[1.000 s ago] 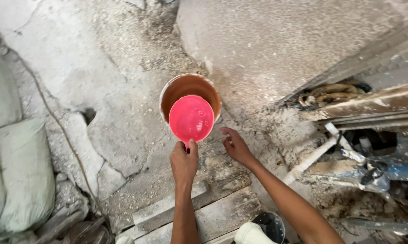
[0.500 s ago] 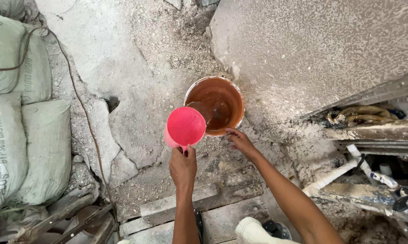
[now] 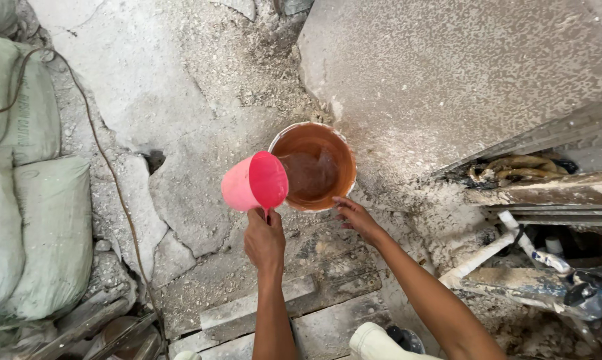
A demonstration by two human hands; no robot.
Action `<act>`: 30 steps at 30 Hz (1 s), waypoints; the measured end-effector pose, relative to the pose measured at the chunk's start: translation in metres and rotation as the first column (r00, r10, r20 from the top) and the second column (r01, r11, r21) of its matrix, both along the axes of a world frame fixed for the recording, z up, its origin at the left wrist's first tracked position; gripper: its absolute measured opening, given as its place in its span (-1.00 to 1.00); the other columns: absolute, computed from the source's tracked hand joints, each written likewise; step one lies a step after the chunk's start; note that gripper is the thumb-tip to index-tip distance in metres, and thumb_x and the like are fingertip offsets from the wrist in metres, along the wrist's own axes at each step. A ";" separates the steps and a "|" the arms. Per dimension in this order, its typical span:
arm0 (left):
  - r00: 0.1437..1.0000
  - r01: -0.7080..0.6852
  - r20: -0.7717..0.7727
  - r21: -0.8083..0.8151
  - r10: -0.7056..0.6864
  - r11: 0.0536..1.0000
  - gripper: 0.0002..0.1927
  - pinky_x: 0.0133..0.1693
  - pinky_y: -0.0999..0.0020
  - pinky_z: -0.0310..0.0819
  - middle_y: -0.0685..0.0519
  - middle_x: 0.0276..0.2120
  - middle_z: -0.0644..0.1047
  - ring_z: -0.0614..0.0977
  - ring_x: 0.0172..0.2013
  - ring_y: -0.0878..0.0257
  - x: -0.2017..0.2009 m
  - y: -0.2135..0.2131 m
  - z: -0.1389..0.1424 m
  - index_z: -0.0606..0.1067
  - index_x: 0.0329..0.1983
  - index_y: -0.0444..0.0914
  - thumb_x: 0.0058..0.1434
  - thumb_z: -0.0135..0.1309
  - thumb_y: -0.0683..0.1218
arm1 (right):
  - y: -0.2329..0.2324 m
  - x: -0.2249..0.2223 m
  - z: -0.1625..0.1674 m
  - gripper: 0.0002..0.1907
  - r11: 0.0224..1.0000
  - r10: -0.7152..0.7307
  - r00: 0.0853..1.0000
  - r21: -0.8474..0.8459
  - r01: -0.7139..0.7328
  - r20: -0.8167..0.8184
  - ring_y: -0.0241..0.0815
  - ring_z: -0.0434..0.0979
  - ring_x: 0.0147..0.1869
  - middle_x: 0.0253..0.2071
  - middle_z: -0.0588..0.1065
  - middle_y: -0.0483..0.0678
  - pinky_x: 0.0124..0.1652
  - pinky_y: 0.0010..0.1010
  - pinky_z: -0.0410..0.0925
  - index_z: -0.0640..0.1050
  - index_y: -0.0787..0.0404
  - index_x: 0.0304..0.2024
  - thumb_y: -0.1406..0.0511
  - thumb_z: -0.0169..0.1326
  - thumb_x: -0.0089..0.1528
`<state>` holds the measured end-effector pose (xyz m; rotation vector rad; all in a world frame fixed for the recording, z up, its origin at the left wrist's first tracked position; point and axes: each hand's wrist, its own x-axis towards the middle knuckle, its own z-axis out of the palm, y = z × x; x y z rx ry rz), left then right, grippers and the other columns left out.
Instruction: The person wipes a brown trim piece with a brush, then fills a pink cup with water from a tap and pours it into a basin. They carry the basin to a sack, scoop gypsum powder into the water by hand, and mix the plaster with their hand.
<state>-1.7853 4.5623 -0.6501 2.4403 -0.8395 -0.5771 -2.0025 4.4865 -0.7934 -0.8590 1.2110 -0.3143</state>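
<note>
At the far left, grey-green sacks (image 3: 27,227) lay stacked and cut off by the frame edge, a thin cable (image 3: 107,167) trailing past them over the cracked, dusty concrete floor (image 3: 181,87). Below them some rusty scrap at the bottom edge was too dim to make out. The left hand (image 3: 264,241) was closed around the handle of a pink scoop (image 3: 255,183), the handle itself hidden in the fist; the scoop was tipped on its side, its mouth turned toward the rusty orange bucket (image 3: 314,167) just beside it. The bucket stood on the floor against a rough concrete slab (image 3: 461,80). The right hand (image 3: 355,217) had its fingers curled over the bucket's near rim. Worn planks (image 3: 301,300) lay beneath both forearms. At right, white pipes (image 3: 494,250) and coiled hose (image 3: 514,167) sat among clutter, partly hidden.
</note>
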 end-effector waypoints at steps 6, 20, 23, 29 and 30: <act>0.998 0.053 0.035 -0.026 -0.052 0.998 -0.72 -0.27 -0.19 0.43 -0.24 -0.33 0.63 0.64 -0.28 -0.28 -0.009 -0.010 -0.006 0.45 -0.08 -0.23 0.30 0.05 0.04 | 0.003 -0.016 -0.002 -0.43 0.999 0.047 0.997 -0.006 -0.048 -0.054 -0.25 0.47 0.16 0.25 0.41 -0.17 0.04 -0.33 0.44 0.30 -0.11 0.45 0.16 -0.07 0.36; 0.983 0.173 0.063 0.027 -0.174 0.985 -0.75 -0.23 -0.20 0.43 -0.23 -0.35 0.62 0.64 -0.29 -0.29 -0.041 -0.025 -0.042 0.40 -0.10 -0.20 0.30 0.11 0.02 | 0.032 -0.080 0.054 -0.51 0.952 -0.002 0.969 -0.298 -0.075 -0.248 -0.14 0.55 0.17 0.25 0.50 -0.05 0.08 -0.27 0.48 0.43 0.08 0.31 0.13 -0.04 0.35; 0.986 0.156 0.060 0.021 -0.157 0.987 -0.74 -0.26 -0.19 0.44 -0.16 -0.27 0.62 0.63 -0.26 -0.28 -0.052 -0.027 -0.051 0.41 -0.09 -0.17 0.26 0.15 0.01 | 0.054 -0.114 0.106 -0.65 0.833 -0.206 0.975 -0.538 0.129 -0.084 -0.22 0.58 0.12 0.10 0.59 0.00 0.06 -0.36 0.54 0.53 0.12 0.18 0.20 -0.04 0.38; 0.974 0.165 0.177 -0.120 -0.143 0.979 -0.79 -0.32 -0.19 0.42 -0.16 -0.24 0.59 0.62 -0.29 -0.26 -0.080 -0.036 -0.056 0.43 -0.10 -0.16 0.26 0.13 -0.05 | 0.140 -0.203 0.246 -0.83 0.337 -0.396 0.914 -0.912 0.232 0.086 -0.06 0.61 0.18 0.07 0.57 0.07 0.18 -0.20 0.51 0.53 0.21 0.07 0.35 -0.01 0.46; 0.971 0.175 0.189 -0.142 -0.146 0.974 -0.80 -0.34 -0.19 0.41 -0.18 -0.24 0.59 0.61 -0.30 -0.27 -0.089 -0.039 -0.055 0.43 -0.11 -0.18 0.25 0.13 -0.06 | 0.154 -0.211 0.264 -0.89 0.220 -0.465 0.878 -0.946 0.238 0.113 -0.07 0.61 0.18 0.04 0.57 0.07 0.22 -0.21 0.50 0.54 0.21 0.03 0.35 0.01 0.51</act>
